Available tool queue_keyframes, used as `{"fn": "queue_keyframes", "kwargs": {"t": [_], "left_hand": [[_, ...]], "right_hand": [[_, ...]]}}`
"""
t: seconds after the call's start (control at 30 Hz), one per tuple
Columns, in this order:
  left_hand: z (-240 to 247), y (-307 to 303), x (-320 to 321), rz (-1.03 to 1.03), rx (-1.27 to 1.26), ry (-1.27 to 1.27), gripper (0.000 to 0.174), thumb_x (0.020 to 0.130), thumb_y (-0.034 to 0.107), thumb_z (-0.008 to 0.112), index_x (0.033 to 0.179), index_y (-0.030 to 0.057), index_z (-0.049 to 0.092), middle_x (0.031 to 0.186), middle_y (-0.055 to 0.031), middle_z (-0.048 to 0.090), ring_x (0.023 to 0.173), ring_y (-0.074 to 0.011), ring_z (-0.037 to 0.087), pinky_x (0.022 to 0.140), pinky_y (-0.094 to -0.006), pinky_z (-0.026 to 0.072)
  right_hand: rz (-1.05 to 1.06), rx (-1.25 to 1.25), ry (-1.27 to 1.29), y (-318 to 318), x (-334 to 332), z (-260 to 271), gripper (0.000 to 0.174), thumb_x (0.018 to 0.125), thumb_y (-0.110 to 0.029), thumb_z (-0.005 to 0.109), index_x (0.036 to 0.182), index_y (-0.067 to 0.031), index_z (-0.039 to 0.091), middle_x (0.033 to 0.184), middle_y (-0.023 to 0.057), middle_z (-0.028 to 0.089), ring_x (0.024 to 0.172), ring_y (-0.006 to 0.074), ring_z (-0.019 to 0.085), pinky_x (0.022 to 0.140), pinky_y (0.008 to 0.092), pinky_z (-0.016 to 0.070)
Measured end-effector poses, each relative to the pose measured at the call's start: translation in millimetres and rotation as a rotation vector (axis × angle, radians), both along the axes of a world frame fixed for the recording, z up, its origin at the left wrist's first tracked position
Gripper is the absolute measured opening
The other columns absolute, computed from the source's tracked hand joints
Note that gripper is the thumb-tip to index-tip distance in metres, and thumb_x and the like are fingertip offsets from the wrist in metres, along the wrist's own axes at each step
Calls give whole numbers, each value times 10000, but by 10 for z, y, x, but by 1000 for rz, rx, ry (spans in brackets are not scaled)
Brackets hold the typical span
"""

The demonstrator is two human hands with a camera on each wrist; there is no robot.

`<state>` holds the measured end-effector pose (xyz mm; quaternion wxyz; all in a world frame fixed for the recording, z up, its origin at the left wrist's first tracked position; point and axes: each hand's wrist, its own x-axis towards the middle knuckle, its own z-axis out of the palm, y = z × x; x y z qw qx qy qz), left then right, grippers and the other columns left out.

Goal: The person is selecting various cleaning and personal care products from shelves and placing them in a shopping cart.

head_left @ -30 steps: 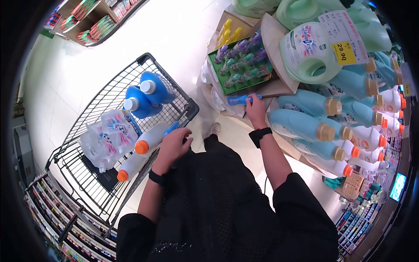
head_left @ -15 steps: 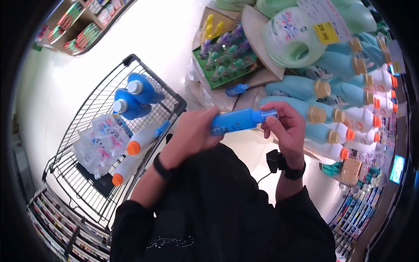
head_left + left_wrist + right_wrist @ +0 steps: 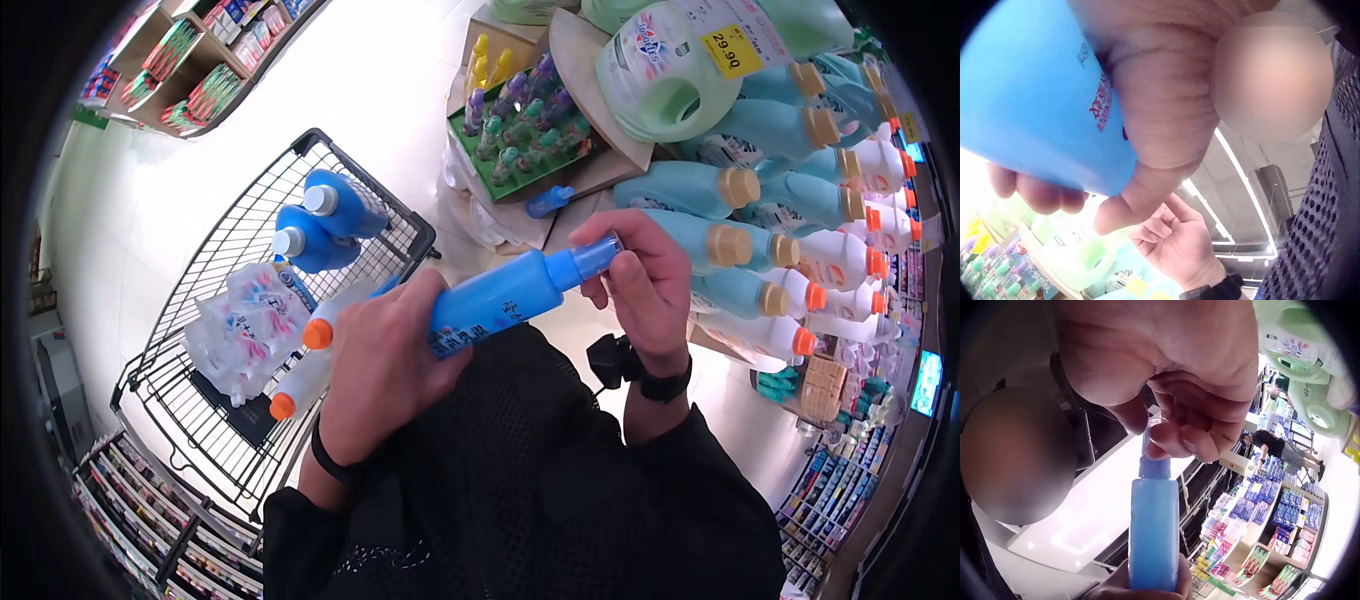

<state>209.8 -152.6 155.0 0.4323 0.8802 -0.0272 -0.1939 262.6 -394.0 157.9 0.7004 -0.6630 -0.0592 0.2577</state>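
A blue spray bottle (image 3: 500,300) with a clear cap (image 3: 600,255) is held up in front of the body, tilted with its top toward the right. My left hand (image 3: 385,350) wraps round the lower body of the bottle. With thumb and fingers, my right hand (image 3: 650,290) pinches the clear cap; the right wrist view shows the fingertips (image 3: 1166,440) at the very top, above the blue collar (image 3: 1155,467). Dark print shows on the bottle's side. A similar blue bottle (image 3: 548,202) lies on the display ledge beyond the hands.
At left stands a shopping cart (image 3: 215,240) with blue jugs (image 3: 335,205), orange-capped white bottles (image 3: 318,333) and clear-wrapped packs (image 3: 240,320). On the right, a display holds a green tray (image 3: 520,180) of small bottles, teal bottles (image 3: 670,190) and a pale green jug (image 3: 660,80).
The right hand has come back from the display ledge to the cap. The left hand has left the cart's side and now grips the bottle, which has risen closer to the head camera.
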Motion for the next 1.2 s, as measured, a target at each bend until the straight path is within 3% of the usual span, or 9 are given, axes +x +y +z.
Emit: {"fn": "queue_keyframes", "kwargs": {"t": [0.03,0.13,0.37,0.47,0.53,0.93,1.07,1.17,1.2], "left_hand": [[2,4,-7,5,5,1,304,666,140,726,842,52,494,685,-144,590,655,-368,601,562,-441,429],[7,-12,-17,48,-46,1,313,662,144,731,861,52,507,686,-149,588,666,-370,606,572,-436,440],[-146,-168,4,123,-310,47,300,648,143,727,893,37,590,720,-175,620,707,-386,625,625,-425,487],[-174,-168,4,149,-388,3,311,641,134,720,916,40,608,717,-180,621,708,-388,624,634,-420,495],[-185,-155,-4,135,-415,1,322,638,129,717,931,44,614,715,-181,619,708,-388,623,637,-417,498],[-211,-150,-14,143,-384,23,334,630,112,698,948,52,614,716,-180,620,704,-391,621,632,-417,497],[-251,-171,49,177,-392,165,300,650,133,707,910,21,608,717,-186,627,689,-367,637,623,-380,497],[-168,-113,144,189,-454,339,279,676,158,723,864,-7,600,692,-149,638,645,-277,662,609,-344,499],[-130,-84,164,193,-484,456,274,692,169,731,836,-21,595,680,-123,644,624,-216,669,601,-324,502]], "right_hand": [[5,5,1,20,3,-31,428,1003,-339,492,1167,52,557,875,54,610,736,70,545,649,205,445],[-121,441,224,102,65,-140,726,996,-556,269,1247,90,483,1162,178,591,1095,222,560,1003,387,395],[-92,723,557,631,128,-21,849,910,-687,183,1079,44,583,1004,206,616,991,383,591,1043,520,342],[45,742,376,702,127,-85,801,896,-689,184,825,-3,591,818,159,598,824,333,602,964,475,390],[-161,802,480,768,81,-49,776,871,-647,230,649,24,549,646,176,566,656,275,561,727,357,454],[-277,736,474,885,86,-74,671,886,-539,279,575,14,499,563,166,510,554,254,505,605,348,443],[-208,713,477,841,141,-189,692,911,-565,247,647,11,524,591,162,524,608,250,526,660,343,446],[-221,808,453,855,144,-232,686,954,-541,253,941,54,593,824,190,616,808,263,593,809,359,461],[-267,620,393,863,101,-196,713,936,-571,262,1102,67,535,978,209,601,939,289,581,884,393,431]]}}
